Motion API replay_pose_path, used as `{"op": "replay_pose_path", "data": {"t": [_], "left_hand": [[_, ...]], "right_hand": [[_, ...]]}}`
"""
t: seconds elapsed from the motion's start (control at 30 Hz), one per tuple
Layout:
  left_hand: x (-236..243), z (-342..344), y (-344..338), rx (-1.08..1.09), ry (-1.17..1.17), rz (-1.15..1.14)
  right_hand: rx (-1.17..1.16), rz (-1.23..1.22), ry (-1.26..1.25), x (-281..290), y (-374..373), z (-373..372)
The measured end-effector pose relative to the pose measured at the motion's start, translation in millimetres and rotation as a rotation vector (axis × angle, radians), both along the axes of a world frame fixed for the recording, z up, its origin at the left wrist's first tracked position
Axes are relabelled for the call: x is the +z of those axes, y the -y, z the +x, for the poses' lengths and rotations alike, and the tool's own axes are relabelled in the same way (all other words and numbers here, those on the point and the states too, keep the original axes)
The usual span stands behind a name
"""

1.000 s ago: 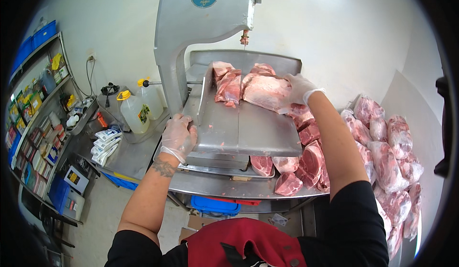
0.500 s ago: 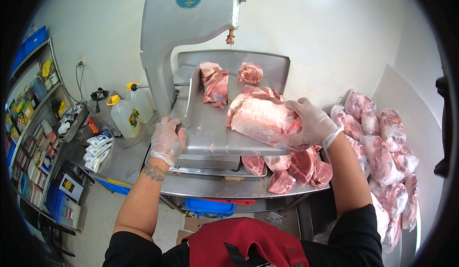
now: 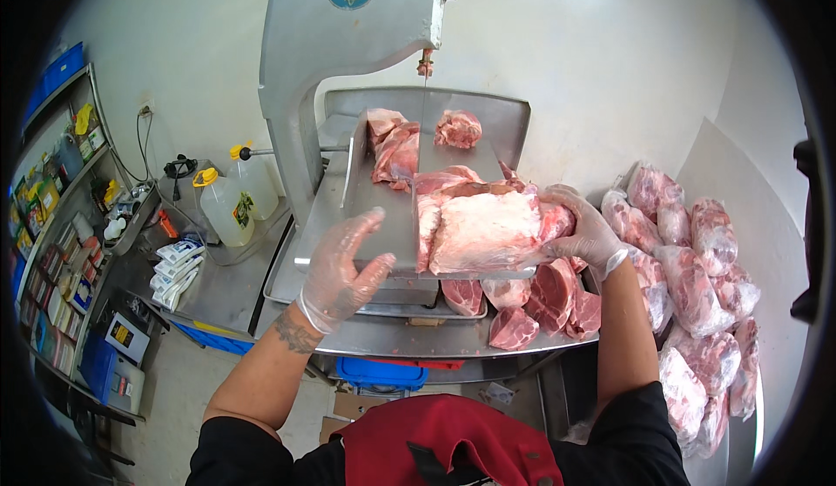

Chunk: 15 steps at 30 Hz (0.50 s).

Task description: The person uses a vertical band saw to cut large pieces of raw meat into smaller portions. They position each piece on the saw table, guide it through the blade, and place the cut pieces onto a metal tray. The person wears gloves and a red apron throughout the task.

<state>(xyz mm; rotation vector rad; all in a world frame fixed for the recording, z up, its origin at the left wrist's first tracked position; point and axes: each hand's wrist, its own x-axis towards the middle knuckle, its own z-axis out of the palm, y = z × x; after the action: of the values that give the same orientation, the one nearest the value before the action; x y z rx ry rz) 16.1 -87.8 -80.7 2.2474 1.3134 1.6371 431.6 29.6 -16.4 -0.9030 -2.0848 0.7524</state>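
A large piece of raw meat (image 3: 488, 229) with a pale fat side lies across the front of the meat band saw's steel table (image 3: 370, 242). My right hand (image 3: 588, 232), in a clear glove, grips its right end. To the left of the meat, my gloved left hand (image 3: 348, 264) hovers with fingers spread, holding nothing. The thin saw blade (image 3: 424, 111) runs down behind the meat. Left of the blade rest cut meat pieces (image 3: 396, 153) against the guide plate (image 3: 353, 172); right of it sits a smaller chunk (image 3: 458, 129).
Several cut meat pieces (image 3: 514, 329) lie on the lower steel shelf. Plastic-wrapped meat (image 3: 697, 281) is heaped at the right. On the left side table stand jugs with yellow caps (image 3: 225, 207) and white packets (image 3: 177, 268). A loaded shelf rack (image 3: 65, 251) is at the far left.
The large meat has turned straighter and shifted slightly right, with my right hand still on its end. My left hand has come off the table edge, moved right and spread its fingers.
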Motion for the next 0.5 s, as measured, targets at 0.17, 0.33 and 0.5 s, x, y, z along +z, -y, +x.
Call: {"op": "replay_pose_path", "data": {"t": [0.17,0.33,0.5], "left_hand": [[19,8,-10,-0.133,0.004,-0.086],[34,-7,-14,-0.08,0.165,-0.37],[41,-14,-15,-0.041,-0.003,-0.207]], "right_hand": [[0.0,0.154,0.143,3,-7,-27],[0.013,0.179,0.129,-1,-8,-53],[0.021,0.101,0.018,-6,-17,-61]]}}
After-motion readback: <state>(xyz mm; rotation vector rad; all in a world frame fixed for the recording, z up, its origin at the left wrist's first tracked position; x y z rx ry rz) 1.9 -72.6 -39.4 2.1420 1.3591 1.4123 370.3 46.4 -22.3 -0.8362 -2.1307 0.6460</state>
